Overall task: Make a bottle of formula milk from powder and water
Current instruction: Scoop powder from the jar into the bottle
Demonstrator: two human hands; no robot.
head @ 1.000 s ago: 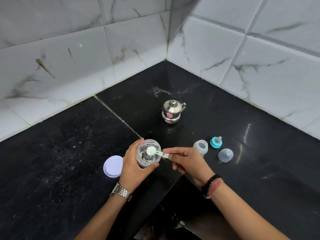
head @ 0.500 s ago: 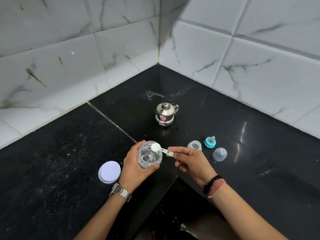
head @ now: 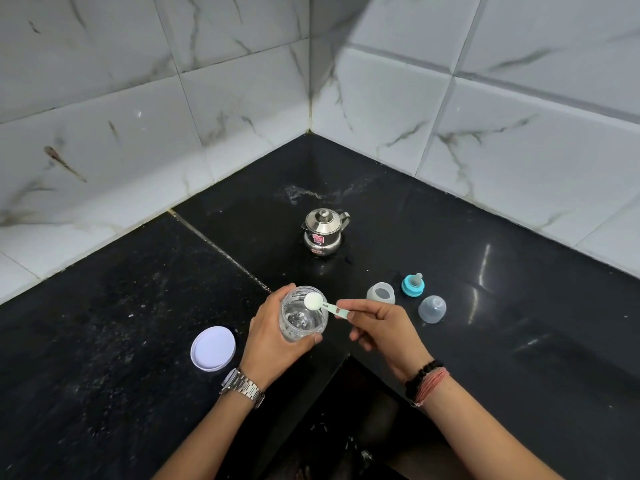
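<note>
The scoop (head: 320, 304) sits heaped with white powder, its bowl over the open mouth of the clear jar (head: 303, 317), at the rim's far side. Its pale green handle runs out to the right and a little toward the person, where the right hand (head: 381, 327) pinches its end between thumb and fingertips. The left hand (head: 273, 337) is wrapped round the jar's side, fingers and thumb curled against the wall, holding it upright just above or on the bench (head: 121, 341); I cannot tell which. The jar looks nearly empty, with only traces at the bottom.

The move ahead likely turns on one relation: the open baby bottle (head: 381, 293) stands just beyond the right hand, on its far side, upright with its mouth facing up. The scoop's long axis already points from jar toward bottle, so the right hand, the nearer one, would carry the powder rightward and away while keeping the bowl level; a tilt along the way could spill it.

Past the bottle stand the blue teat ring (head: 412, 285) and, nearer, the clear cap (head: 432, 308). A white lid (head: 213, 348) lies left of the left hand. A small steel kettle (head: 323, 231) stands well beyond both hands, toward the tiled corner.
</note>
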